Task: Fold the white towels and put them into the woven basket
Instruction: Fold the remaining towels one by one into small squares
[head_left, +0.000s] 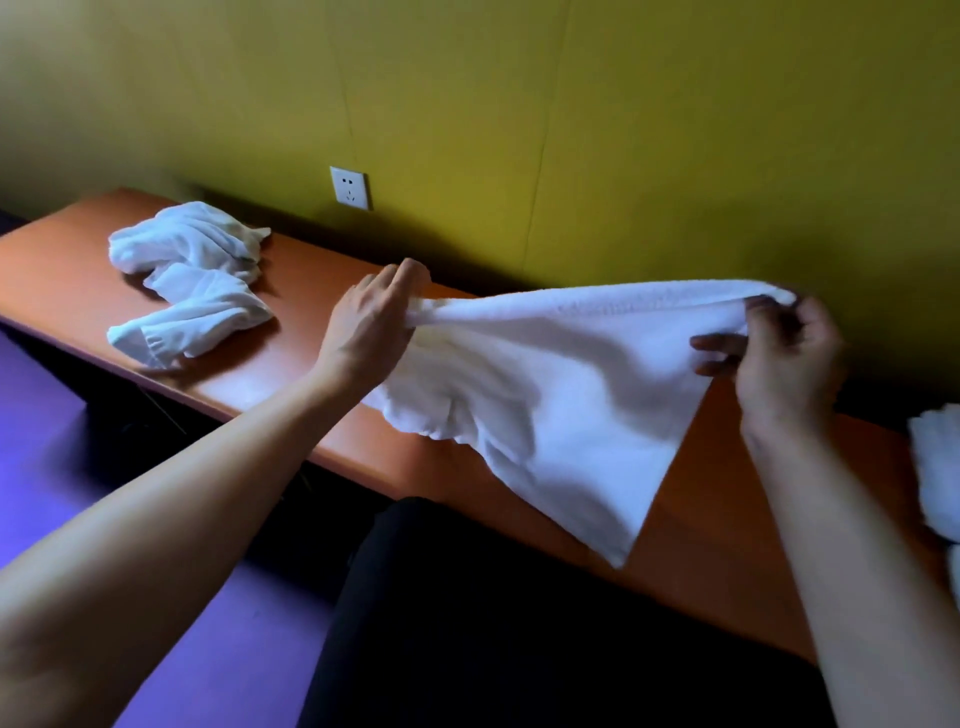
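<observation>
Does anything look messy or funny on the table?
Yes. Two white towels lie crumpled in a heap at the table's left end, not folded. The towel being held hangs lopsided, one corner drooping over the front edge. No basket is visible.

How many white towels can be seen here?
4: one stretched white terry towel between both hands, two crumpled white towels at the orange table's left, one partial white cloth at right edge; possibly more.
</observation>
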